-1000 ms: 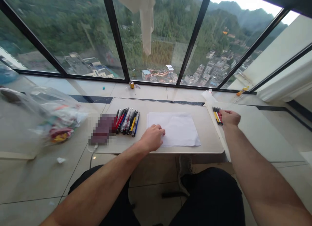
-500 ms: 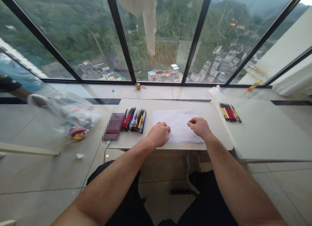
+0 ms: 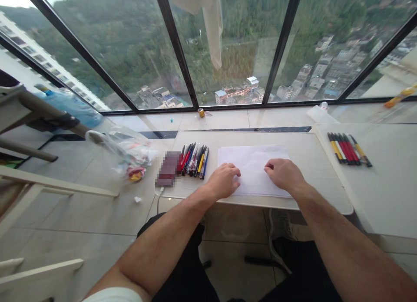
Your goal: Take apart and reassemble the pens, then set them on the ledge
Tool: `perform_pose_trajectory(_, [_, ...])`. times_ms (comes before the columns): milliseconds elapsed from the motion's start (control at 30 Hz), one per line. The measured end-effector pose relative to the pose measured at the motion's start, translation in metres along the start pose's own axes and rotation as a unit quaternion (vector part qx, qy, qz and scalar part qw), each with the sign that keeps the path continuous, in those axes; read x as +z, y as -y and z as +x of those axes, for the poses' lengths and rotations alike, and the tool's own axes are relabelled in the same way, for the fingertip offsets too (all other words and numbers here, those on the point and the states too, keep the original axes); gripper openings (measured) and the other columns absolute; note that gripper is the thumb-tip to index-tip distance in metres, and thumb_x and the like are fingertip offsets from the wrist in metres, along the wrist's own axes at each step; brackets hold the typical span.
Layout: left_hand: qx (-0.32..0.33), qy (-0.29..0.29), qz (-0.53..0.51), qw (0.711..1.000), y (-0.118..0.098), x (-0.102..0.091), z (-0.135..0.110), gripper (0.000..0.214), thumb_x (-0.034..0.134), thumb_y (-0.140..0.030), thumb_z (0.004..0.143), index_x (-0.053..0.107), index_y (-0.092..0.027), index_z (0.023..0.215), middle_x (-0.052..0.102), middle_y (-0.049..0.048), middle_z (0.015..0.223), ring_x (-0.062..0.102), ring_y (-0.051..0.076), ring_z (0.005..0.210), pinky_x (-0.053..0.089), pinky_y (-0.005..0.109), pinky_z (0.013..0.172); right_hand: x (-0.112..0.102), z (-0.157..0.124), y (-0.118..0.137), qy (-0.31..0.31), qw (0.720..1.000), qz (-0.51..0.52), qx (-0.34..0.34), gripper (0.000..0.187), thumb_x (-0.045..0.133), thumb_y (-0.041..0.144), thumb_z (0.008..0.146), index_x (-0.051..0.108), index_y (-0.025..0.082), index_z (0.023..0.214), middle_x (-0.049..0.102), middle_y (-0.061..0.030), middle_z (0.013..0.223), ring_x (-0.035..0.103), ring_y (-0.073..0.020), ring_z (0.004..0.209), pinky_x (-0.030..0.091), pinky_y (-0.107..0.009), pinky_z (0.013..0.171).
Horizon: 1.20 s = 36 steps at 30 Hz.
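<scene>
A small stack of white paper (image 3: 250, 159) lies on the white table (image 3: 312, 172) in front of me. My left hand (image 3: 224, 180) rests at its left edge, palm down, with the fingers loosely bent and the thumb apart from them. Over the paper's right part is my right hand (image 3: 282, 174), its fingers curled in and pressed together; nothing shows in them. To the left of the paper, a row of several pens (image 3: 194, 161) lies side by side, black, red, white, yellow and blue. A blurred-out dark red rectangular object (image 3: 168, 168) with a cable lies beside them.
A second white table (image 3: 387, 189) adjoins on the right, bearing several yellow, red and black pens (image 3: 349, 149). A clear plastic bag of rubbish (image 3: 133, 156) is at the left, near a chair frame (image 3: 58, 185). A small can (image 3: 201, 113) stands by the window.
The whole view has shifted, so the table and both hands appear further right. The right hand's fingers look more curled in. My left hand stays at the paper's left edge.
</scene>
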<state>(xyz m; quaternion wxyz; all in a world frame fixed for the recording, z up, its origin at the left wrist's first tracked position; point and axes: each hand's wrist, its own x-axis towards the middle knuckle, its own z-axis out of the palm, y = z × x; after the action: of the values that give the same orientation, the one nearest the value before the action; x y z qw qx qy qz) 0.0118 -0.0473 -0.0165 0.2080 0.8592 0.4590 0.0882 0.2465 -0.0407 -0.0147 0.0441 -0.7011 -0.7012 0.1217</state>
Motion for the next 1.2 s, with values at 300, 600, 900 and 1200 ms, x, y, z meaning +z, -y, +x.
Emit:
perform_pose_trajectory(300, [-0.149, -0.108, 0.040, 0.982, 0.007, -0.024, 0.001, 0.026, 0.053, -0.039, 0.088, 0.070, -0.020, 0.088, 0.071, 0.0069, 0.090, 0.064, 0.022, 0.085, 0.048, 0.033, 0.079, -0.005, -0.004, 0.013, -0.035, 0.999, 0.006, 0.019, 0.022, 0.054, 0.036, 0.084, 0.071, 0.023, 0.080, 0.072, -0.0064, 0.079, 0.064, -0.0204, 0.074, 0.038, -0.028, 0.062])
perform_pose_trajectory(600, [-0.348, -0.158, 0.096, 0.919, 0.067, -0.066, -0.003, 0.020, 0.056, -0.038, 0.080, 0.070, -0.022, 0.079, 0.073, 0.0079, 0.086, 0.066, 0.026, 0.088, 0.049, 0.034, 0.077, -0.002, -0.005, 0.014, -0.053, 0.998, -0.002, 0.020, 0.023, 0.053, 0.038, 0.085, 0.070, 0.023, 0.079, 0.071, -0.0066, 0.077, 0.063, -0.0202, 0.072, 0.036, -0.028, 0.060])
perform_pose_trajectory(900, [-0.386, -0.124, 0.113, 0.907, 0.072, -0.061, 0.007, 0.021, 0.062, -0.039, 0.075, 0.073, -0.023, 0.082, 0.074, 0.0102, 0.093, 0.067, 0.030, 0.093, 0.051, 0.037, 0.077, -0.003, -0.007, 0.016, -0.054, 0.998, -0.013, 0.014, 0.026, 0.051, 0.039, 0.086, 0.070, 0.022, 0.079, 0.072, -0.0069, 0.077, 0.063, -0.0207, 0.072, 0.035, -0.029, 0.061])
perform_pose_trajectory(1200, [-0.360, -0.085, 0.154, 0.916, 0.059, -0.050, 0.012, 0.031, 0.061, -0.040, 0.074, 0.073, -0.019, 0.092, 0.073, 0.0156, 0.097, 0.067, 0.033, 0.094, 0.051, 0.038, 0.076, -0.003, -0.008, 0.017, -0.059, 0.998, -0.009, 0.011, 0.027, 0.050, 0.041, 0.086, 0.069, 0.023, 0.078, 0.071, -0.0066, 0.076, 0.062, -0.0210, 0.071, 0.034, -0.030, 0.061])
